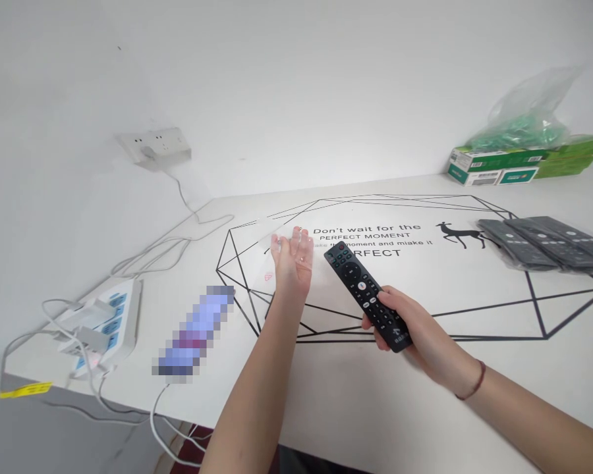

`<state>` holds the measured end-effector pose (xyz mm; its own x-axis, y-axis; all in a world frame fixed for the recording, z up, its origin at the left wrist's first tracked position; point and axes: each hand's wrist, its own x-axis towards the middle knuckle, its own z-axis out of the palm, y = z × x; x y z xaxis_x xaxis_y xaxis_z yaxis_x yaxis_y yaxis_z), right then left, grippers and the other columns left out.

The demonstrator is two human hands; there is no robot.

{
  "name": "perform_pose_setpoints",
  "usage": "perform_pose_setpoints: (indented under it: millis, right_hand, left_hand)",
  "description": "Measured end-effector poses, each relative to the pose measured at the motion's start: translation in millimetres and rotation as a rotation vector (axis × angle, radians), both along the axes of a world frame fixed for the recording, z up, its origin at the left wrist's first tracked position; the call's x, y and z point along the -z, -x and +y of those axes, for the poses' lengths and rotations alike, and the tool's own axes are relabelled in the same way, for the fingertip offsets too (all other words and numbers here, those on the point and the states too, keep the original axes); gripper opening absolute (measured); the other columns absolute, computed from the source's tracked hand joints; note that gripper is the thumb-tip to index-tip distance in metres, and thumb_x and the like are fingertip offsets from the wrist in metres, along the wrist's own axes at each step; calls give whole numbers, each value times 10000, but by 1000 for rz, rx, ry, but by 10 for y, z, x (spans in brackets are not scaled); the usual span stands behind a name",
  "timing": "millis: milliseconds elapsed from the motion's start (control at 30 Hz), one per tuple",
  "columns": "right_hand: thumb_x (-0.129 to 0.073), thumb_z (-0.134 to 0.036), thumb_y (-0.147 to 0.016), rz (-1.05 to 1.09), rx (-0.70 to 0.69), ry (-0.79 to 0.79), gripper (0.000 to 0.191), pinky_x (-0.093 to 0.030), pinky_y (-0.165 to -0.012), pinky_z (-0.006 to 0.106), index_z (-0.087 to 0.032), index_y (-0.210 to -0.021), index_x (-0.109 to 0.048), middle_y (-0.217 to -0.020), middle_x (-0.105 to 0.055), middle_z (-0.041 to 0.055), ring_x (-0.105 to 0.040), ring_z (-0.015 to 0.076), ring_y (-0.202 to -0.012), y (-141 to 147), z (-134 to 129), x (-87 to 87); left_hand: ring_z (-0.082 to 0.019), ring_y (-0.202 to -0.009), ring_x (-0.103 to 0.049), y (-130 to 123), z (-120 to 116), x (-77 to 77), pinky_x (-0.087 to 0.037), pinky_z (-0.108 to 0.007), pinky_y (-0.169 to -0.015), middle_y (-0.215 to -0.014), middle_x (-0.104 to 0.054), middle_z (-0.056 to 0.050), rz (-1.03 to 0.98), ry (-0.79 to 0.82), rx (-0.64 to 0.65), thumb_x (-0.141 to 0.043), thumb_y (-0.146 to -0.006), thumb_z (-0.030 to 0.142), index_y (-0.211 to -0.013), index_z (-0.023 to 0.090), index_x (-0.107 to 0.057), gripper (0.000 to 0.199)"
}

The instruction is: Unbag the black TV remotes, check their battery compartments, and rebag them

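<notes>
A black remote control [363, 289] is in my right hand [415, 329], tilted with its buttons facing up and its top end pointing away to the left. My right thumb lies along its edge and the fingers curl beneath. Left of the remote, my left hand [294, 263] is raised over the table with its fingers bent around a clear plastic bag [267, 266]. The bag's film shines over the fingers and bears a small pink mark; its outline is hard to make out. Several more black remotes [543, 243] in clear wrapping lie side by side on the right.
The white table [356, 382] has black printed lines, words and a deer. A phone [197, 332], pixelated, lies at left on a cable. Beside it are a power strip [113, 329] and loose cords. Green boxes [499, 164] with a plastic bag [528, 125] on top stand back right.
</notes>
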<state>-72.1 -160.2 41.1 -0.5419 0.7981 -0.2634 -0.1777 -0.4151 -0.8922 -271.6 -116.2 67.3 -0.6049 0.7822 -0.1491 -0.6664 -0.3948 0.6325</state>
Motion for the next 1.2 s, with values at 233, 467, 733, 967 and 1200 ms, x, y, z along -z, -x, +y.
perform_pose_setpoints:
  millis: [233,467,733,967,1200]
  right_hand:
    - [-532,-475,-856,-17,-20,-38,288,-389,-499,258,-197,-783,-513,-717,-676,33,-532,114,-481,4,6,19]
    - [-492,-578,-842,15,25,-4,384,-397,-486,262,-199,-821,-553,-684,-684,47,-514,121,-451,43,20,33]
    - [-385,-644,-852,-7,198,103,440,-400,-466,262,-225,-943,-483,-688,-684,41,-540,143,-434,59,66,-61]
    - [-459,-557,-859,16,56,-14,379,-483,-547,303,-222,-1002,-561,-913,-688,66,-630,175,-587,4,106,-33]
    - [-592,-427,-844,-133,-104,-377,465,-508,-665,324,-262,-1273,-520,-772,-643,17,-631,180,-709,-79,104,1]
  left_hand:
    - [-159,-982,-661,-100,-21,16,-546,-306,-834,-1201,-618,-73,31,-62,103,-423,-945,349,-1420,381,-183,534]
    - [-201,-911,-662,-318,-49,63,-558,-320,-722,-1105,-656,-60,168,-32,279,-495,-900,421,-1434,393,-203,610]
    - [-203,-853,-686,-635,-146,136,-559,-319,-713,-1058,-662,-82,173,15,562,-542,-885,353,-1379,350,-254,571]
    - [-150,-735,-670,-629,-131,164,-552,-305,-696,-966,-653,-54,83,73,446,-475,-914,239,-1181,252,-442,270]
    - [-108,-712,-648,-422,-27,105,-528,-264,-742,-884,-638,-47,-67,12,282,-428,-939,204,-1152,183,-470,218]
